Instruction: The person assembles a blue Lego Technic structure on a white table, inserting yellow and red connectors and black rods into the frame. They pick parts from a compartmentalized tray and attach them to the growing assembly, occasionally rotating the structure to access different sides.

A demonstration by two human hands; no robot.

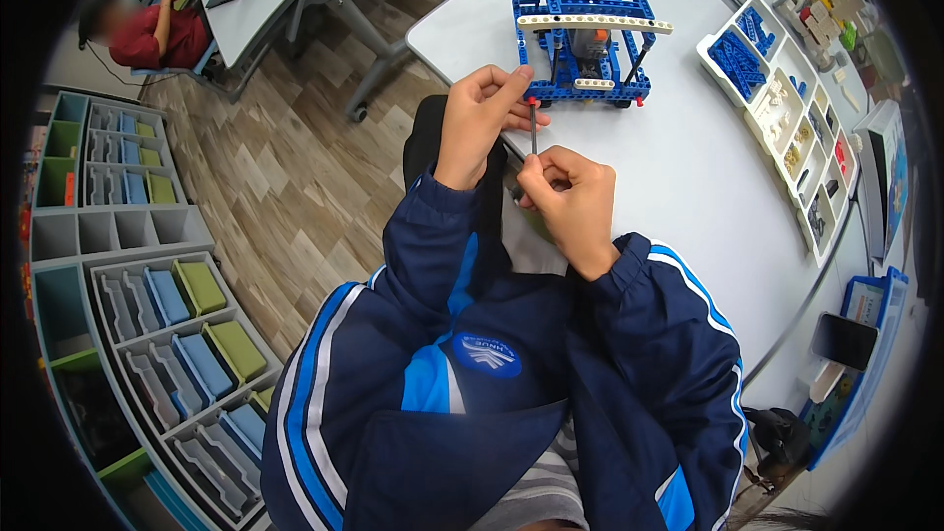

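On the white table stands a blue building-brick model (580, 93), an open frame of beams with a white beam across it. A small red connector (532, 101) sits at its near left corner. My left hand (477, 123) is closed at that corner, thumb above and fingertips below. A thin grey axle rod (534, 136) runs from the red connector toward me. Its near end is pinched between the thumb and fingers of my right hand (572, 202). Whether the rod is inside the connector or only touches it, I cannot tell.
A white sorting tray (777, 152) with blue, white and other small parts lies at the right. Beyond it are built brick pieces (821, 15). A phone (844, 341) rests near a blue box at the right. Shelves with bins (172, 295) stand left; another person (162, 39) sits far left.
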